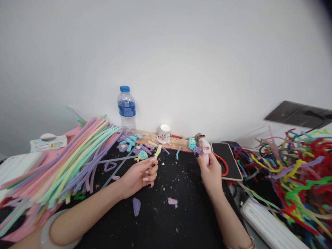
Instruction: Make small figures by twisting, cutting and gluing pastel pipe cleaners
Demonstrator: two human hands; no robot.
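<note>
My left hand [140,177] pinches a short yellow pipe cleaner piece [157,152] between thumb and fingertips, its free end pointing up. To the right, my right hand [211,173] is wrapped around the handle of a pink hot glue gun [204,148], whose round rear hole faces me. The gun's nozzle is hidden behind its body. Just left of the gun lie small turquoise flower-like pieces [192,143] and a purple one [196,151]. Between the hands, the black tabletop [178,180] carries scattered scraps, among them a folded purple pipe cleaner [136,206] and a pink piece [172,201].
Long pastel pipe cleaners [75,155] spread across the left. A water bottle [127,109] and paper cup [164,134] stand by the wall. Translucent glue sticks [116,167] cross near my left hand. On the right are a phone [225,160], white power strip [269,224] and tangled pipe cleaners [295,183].
</note>
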